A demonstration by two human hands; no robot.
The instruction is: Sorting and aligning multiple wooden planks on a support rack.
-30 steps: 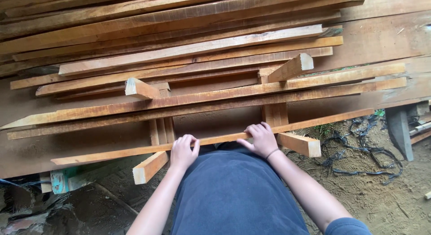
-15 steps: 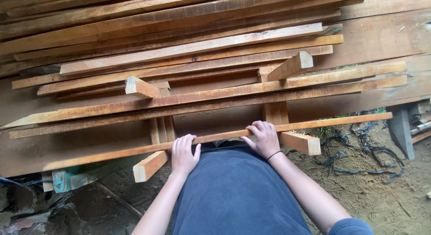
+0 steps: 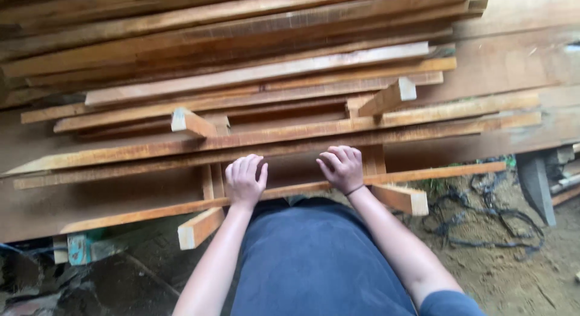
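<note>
1. Left hand point(image 3: 244, 182): fingers curled, loose, resting on the strip point(image 3: 423, 173); no firm grip visible.
2. Right hand point(image 3: 341, 168): fingers bent, palm on the same strip.
3. Strip lies across two crosspieces point(image 3: 199, 226), nearest the person.
4. Plank stack point(image 3: 254, 74) beyond; black cord point(image 3: 483, 213) on dirt, right.

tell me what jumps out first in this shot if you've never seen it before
A big stack of long rough-sawn wooden planks fills the upper part of the view, resting on two angled wooden supports. At the near edge, the left hand and right hand rest on a thin wooden strip running across the front. On the sandy ground to the right lies a tangle of black strapping.
</note>
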